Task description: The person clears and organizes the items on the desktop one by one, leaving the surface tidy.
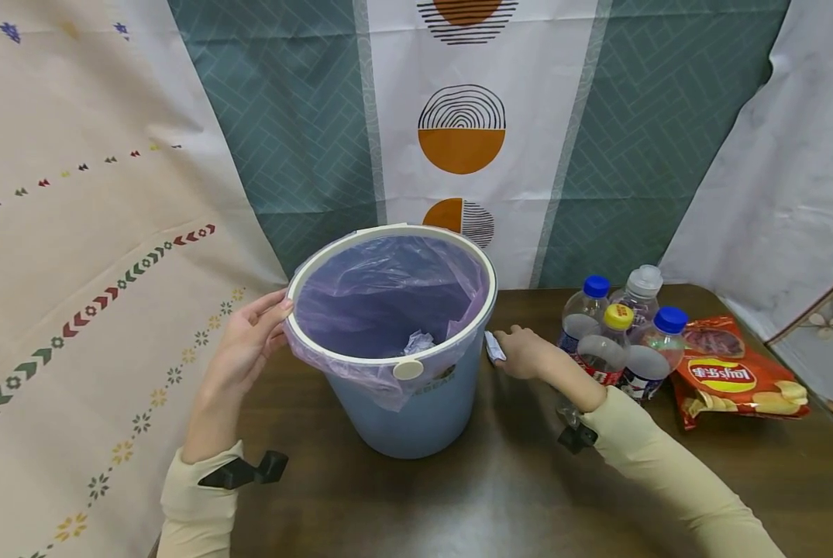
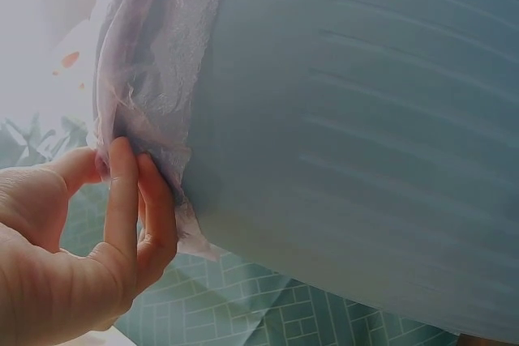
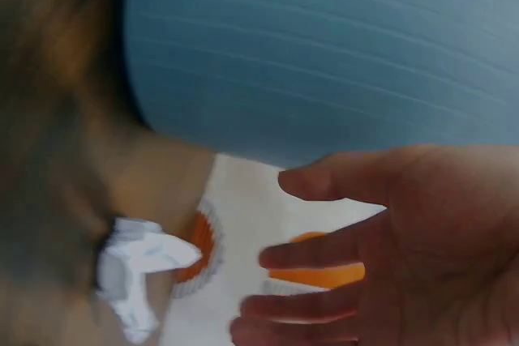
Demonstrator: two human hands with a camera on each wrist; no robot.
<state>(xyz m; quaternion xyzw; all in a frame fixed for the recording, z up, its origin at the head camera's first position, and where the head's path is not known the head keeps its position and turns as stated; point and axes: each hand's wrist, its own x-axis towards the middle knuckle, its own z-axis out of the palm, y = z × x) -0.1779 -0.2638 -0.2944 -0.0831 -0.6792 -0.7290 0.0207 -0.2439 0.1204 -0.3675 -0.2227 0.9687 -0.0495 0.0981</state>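
A blue trash can [image 1: 402, 422] with a cream rim and a thin pinkish bag lining it stands on the brown table. At its left side, my left hand [image 1: 249, 341] pinches the rim between thumb and fingers; in the left wrist view the fingers press on the folded-over bag [image 2: 166, 62]. Crumpled white paper [image 1: 418, 342] lies inside the can. To the can's right is my right hand [image 1: 524, 353], close to another crumpled white paper [image 3: 134, 269]. The right wrist view shows its fingers extended and apart from that paper, the thumb near the can's wall.
Several plastic bottles [image 1: 603, 349] with blue, yellow and clear caps stand together beyond my right wrist. Right of them lies a red Lay's chip bag [image 1: 737, 380]. A patterned cloth [image 1: 304, 116] hangs behind the table [image 1: 416, 504], and a cream cloth [image 1: 95, 256] hangs at the left.
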